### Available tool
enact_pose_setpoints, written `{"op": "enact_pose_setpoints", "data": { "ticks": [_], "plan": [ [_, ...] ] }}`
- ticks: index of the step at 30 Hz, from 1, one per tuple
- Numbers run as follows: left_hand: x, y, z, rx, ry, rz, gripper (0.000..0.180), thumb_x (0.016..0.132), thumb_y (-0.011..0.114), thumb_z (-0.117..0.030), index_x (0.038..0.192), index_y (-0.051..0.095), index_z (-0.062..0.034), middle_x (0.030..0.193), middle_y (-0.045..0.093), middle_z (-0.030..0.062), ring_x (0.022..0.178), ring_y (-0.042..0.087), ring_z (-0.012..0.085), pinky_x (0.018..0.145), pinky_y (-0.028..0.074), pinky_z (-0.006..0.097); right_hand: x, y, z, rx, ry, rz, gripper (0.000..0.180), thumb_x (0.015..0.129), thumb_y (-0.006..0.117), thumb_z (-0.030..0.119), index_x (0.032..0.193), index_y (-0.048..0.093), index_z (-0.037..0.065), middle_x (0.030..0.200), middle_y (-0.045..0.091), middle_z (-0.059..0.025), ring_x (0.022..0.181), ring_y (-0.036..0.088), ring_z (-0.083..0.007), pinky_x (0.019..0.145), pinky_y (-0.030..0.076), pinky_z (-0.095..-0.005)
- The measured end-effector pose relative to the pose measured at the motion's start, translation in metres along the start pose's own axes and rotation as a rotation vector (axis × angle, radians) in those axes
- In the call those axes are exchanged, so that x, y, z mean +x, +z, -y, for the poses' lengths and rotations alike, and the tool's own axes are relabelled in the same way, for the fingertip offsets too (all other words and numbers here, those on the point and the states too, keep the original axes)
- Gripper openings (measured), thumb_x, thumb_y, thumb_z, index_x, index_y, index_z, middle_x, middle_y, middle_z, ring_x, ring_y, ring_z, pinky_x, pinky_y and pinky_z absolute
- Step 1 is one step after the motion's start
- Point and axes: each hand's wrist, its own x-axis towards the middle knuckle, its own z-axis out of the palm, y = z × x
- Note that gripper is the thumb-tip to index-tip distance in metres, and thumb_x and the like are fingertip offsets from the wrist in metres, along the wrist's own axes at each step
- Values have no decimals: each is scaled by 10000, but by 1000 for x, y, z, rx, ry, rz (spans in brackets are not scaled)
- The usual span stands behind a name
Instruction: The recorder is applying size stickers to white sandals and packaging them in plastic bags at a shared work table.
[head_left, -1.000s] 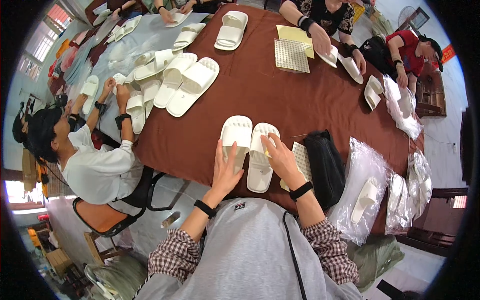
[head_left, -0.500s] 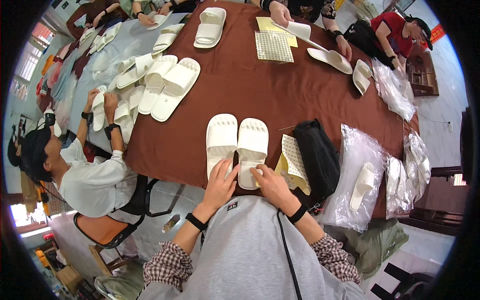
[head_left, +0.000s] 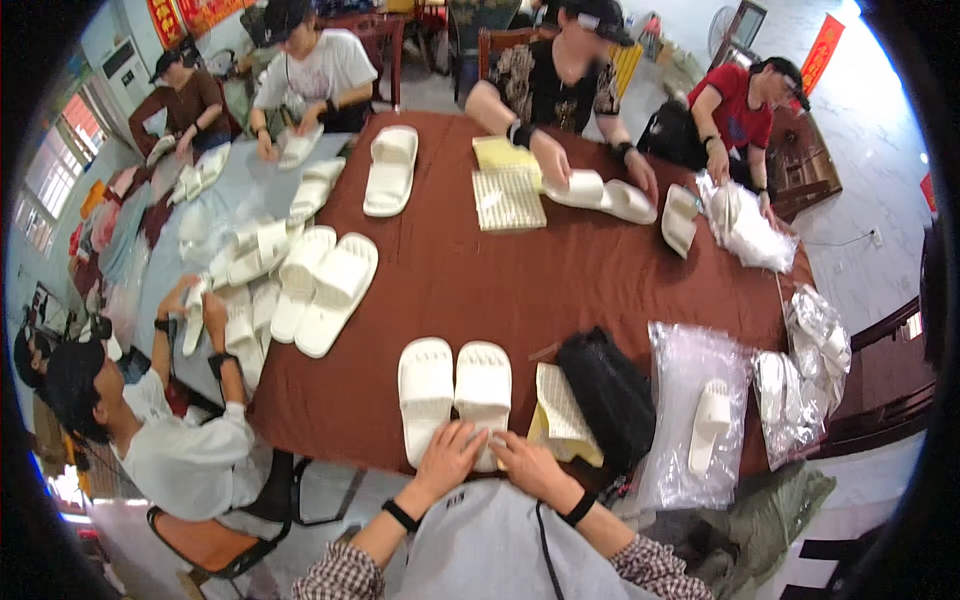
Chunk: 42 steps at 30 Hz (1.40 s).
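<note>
- Now drawn back to the near bench (head_left: 520,290) edge: white slipper pair (head_left: 455,392), side by side, soles up.
- Left hand (head_left: 452,455) spread flat on the heels; right hand (head_left: 527,466) likewise open, fingers loosely resting.
- Beside them: ribbed cream pad (head_left: 562,415), black pouch (head_left: 606,398).

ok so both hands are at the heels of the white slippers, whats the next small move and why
Probably close both hands on the heels and lift the pair together. The left hand rests on the heel end of the left slipper, the right hand by the heel of the right slipper, and the two lie side by side, soles down, at the edge of the brown table.
</note>
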Motion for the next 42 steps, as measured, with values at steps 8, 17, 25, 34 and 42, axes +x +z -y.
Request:
{"op": "enact_pose_setpoints", "data": {
  "ticks": [8,17,25,34,42],
  "plan": [
    [-5,-5,2,-2,34,64,510,821,679,-160,1320,585,-115,1286,528,134,1216,485,316,1062,396,468,25,4,0,115,106,-81,352,851,551,36,1203,546,27,1038,573,-153,946,619,-352,767,535,-439],
    [-6,-3,0,19,45,58,449,782,701,-140,1227,643,-124,1293,530,159,1228,479,335,1064,389,492,3,0,-4,-50,-4,-19,525,818,591,48,1339,537,75,1177,573,-109,1007,606,-305,824,540,-384],
    [-10,10,2,34,-2,163,691,775,697,-194,1426,477,-124,1350,470,175,1307,405,361,1124,309,534,-44,-12,-23,209,432,-320,337,809,549,-40,1107,669,63,972,677,-186,911,648,-379,778,514,-430],
    [17,-15,-8,-16,-5,202,546,779,721,-146,1296,562,-69,1277,489,185,1247,431,364,1094,321,508,-84,-13,-65,349,648,-512,292,868,585,-9,1154,643,-24,1165,661,-212,1069,643,-371,911,516,-388],
    [50,2,-28,-257,50,176,379,808,700,-108,1172,622,-33,1232,544,147,1225,465,347,1061,377,456,-78,-7,-59,86,597,-409,246,797,634,16,1039,660,52,982,655,-132,905,655,-352,769,536,-429]
  ]
}}
